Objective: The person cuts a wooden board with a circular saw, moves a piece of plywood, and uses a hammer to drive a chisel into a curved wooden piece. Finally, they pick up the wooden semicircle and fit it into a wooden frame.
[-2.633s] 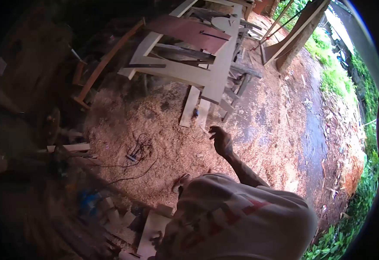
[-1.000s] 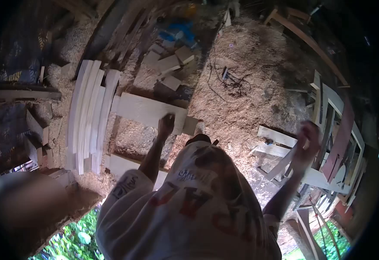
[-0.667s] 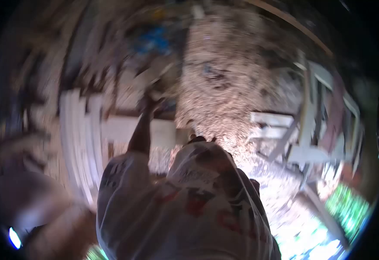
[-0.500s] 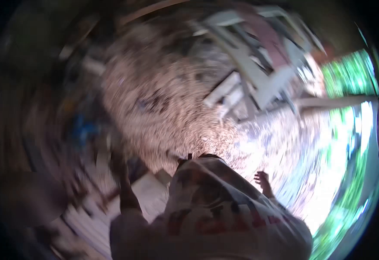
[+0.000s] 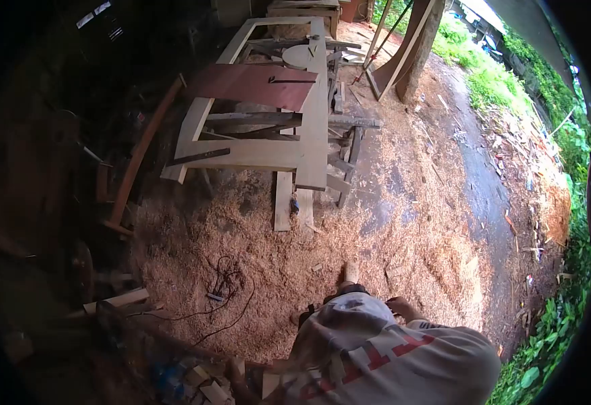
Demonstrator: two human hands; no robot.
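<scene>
My right hand [image 5: 398, 306] hangs beside my shirt, above the shavings-covered ground. Its fingers look loosely apart, with nothing visible in them. Low on the left, my left hand [image 5: 240, 383] is dark and blurred, close to a heap of wood offcuts [image 5: 214, 393]; whether it touches or holds one is hidden. Ahead of me a pale wooden frame [image 5: 314, 128] lies on trestles. Across the frame rests a reddish-brown board [image 5: 248, 84] with a dark thin tool [image 5: 292, 82] on it.
Wood shavings [image 5: 275, 270] cover the ground. A tangled black cable [image 5: 228, 283] lies on them at left. A brown wooden bar [image 5: 145, 152] leans left of the frame. A post [image 5: 417, 54] stands at back right, near a wet strip of path [image 5: 481, 175] and green plants [image 5: 552, 337].
My view has swung round and steadied, so the frame now lies straight ahead instead of upper right. Both hands appear lower in view, and the left is nearer the bottom edge.
</scene>
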